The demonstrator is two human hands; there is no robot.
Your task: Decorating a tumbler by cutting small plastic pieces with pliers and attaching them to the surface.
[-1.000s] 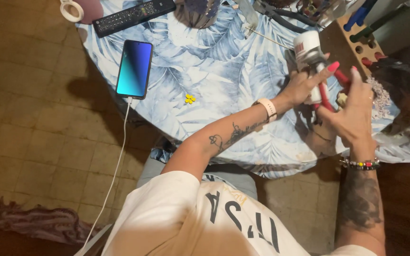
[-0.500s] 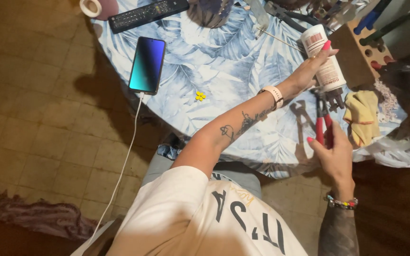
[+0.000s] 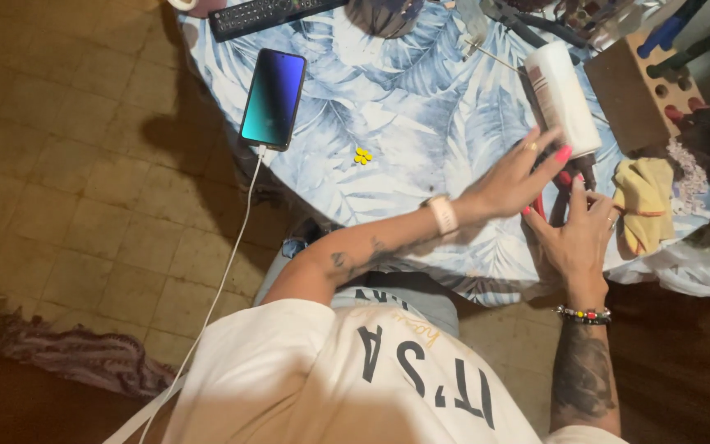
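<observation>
Red-handled pliers: on the counter near its front edge, mostly hidden under both hands; only parts of the red handles and dark metal show between the fingers
Left hand: laid flat over the pliers, fingers spread and pointing toward the white tube, grip released, nothing enclosed; pale watch on the wrist
Right hand: back toward the camera, fingers reaching up onto the pliers; whether its grip is clenched on the handles cannot be told; beaded bracelet on the wrist
White tube: lying on the counter just beyond the left fingertips, dark nozzle end near the pliers
Yellow cloth: crumpled, just beside the right hand
Phone: screen lit, near the counter's left edge, white cable hanging from it toward the floor
Small yellow piece: on the leaf-patterned cover, between phone and left hand
Remote control: at the far edge
Wooden block with holes: far right, well apart from the phone
</observation>
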